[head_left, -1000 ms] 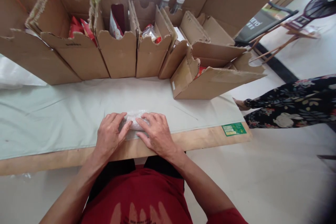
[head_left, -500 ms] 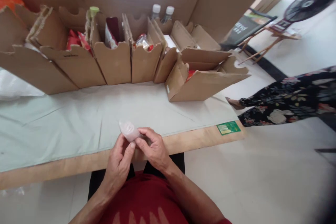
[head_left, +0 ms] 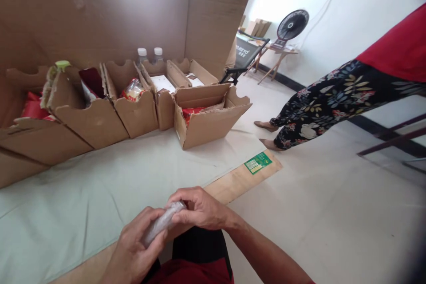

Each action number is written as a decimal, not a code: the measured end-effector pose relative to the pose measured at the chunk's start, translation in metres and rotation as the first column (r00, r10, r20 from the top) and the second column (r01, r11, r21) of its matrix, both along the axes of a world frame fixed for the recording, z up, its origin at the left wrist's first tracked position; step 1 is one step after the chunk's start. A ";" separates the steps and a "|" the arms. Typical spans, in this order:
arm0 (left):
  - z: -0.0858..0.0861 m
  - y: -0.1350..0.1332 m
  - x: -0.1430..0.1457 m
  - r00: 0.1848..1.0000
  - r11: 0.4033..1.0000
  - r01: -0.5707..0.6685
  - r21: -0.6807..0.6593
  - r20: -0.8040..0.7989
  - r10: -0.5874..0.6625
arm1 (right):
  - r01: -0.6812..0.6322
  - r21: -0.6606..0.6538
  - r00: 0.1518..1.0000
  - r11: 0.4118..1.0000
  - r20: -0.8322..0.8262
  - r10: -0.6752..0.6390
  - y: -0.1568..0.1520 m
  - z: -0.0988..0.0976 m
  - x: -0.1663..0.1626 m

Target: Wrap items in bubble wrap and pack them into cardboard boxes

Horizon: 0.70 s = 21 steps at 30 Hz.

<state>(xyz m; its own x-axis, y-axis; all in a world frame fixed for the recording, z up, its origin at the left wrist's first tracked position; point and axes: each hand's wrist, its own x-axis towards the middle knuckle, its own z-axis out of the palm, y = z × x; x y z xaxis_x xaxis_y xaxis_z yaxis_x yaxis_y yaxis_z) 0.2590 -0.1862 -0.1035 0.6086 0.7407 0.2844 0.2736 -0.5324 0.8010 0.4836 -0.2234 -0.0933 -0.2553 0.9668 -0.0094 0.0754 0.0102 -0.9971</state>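
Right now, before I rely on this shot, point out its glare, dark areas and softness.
Head view, top: pale glare on the cardboard panel; head view, upper right: the white wall is brightest beside that panel; head view, lower right: the floor fades into a dark corner; head view, bottom: fine detail on the clear-wrapped roll between the fingers looks soft.

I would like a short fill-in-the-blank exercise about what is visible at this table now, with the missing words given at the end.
1. The translucent roll is held by ____ hands, the left hand and the right hand.
2. The label on the wooden edge is mostly ____.
3. The two side-by-side bottles have ____ caps.
4. The person in floral trousers wears a ____ top.

Missing words: two; green; white; red.
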 end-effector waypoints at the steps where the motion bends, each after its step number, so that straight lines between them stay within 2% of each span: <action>1: 0.002 0.003 0.004 0.999 0.999 0.035 -0.032 -0.015 -0.036 | 0.003 -0.033 0.999 0.999 -0.053 -0.004 -0.001 -0.002 0.005; 4: 0.011 0.016 0.017 0.981 0.979 0.176 -0.105 -0.066 -0.184 | -0.052 -0.067 0.995 0.996 -0.088 0.046 -0.002 -0.003 0.026; 6: 0.020 0.026 0.027 0.955 0.952 0.268 -0.146 -0.092 -0.283 | -0.079 -0.048 0.997 0.996 -0.011 0.079 -0.001 0.004 0.041; 8: 0.031 0.036 0.040 0.935 0.934 0.312 -0.176 -0.119 -0.335 | -0.044 -0.019 0.995 0.999 0.090 0.045 0.000 0.016 0.056; 10: 0.041 0.046 0.054 0.919 0.923 0.337 -0.188 -0.145 -0.365 | 0.025 0.072 0.976 0.997 0.216 -0.040 -0.001 0.031 0.069; 12: 0.049 0.054 0.068 0.914 0.918 0.355 -0.175 -0.143 -0.380 | 0.041 0.239 0.924 0.970 0.361 -0.128 -0.002 0.047 0.080; 14: 0.054 0.060 0.080 0.919 0.920 0.366 -0.142 -0.104 -0.381 | -0.058 0.372 0.842 0.926 0.517 -0.155 -0.004 0.059 0.087; 16: 0.055 0.064 0.088 0.924 0.923 0.370 -0.106 -0.062 -0.377 | -0.188 0.390 0.768 0.902 0.631 -0.112 -0.004 0.066 0.090; 18: 0.052 0.067 0.093 0.916 0.916 0.394 -0.080 -0.044 -0.398 | -0.232 0.372 0.752 0.899 0.654 -0.077 -0.002 0.065 0.091; 21: 0.050 0.073 0.093 0.872 0.872 0.486 -0.050 -0.032 -0.488 | -0.146 0.381 0.814 0.913 0.571 -0.108 0.001 0.061 0.094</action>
<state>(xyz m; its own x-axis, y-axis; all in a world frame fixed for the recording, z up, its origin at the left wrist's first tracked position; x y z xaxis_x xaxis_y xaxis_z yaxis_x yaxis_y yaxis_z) 0.3521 -0.1128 -0.0537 0.9059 0.3574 0.2273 0.0218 -0.5754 0.8176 0.5776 -0.2220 -0.0327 -0.3440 0.9138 0.2159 0.6204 0.3938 -0.6783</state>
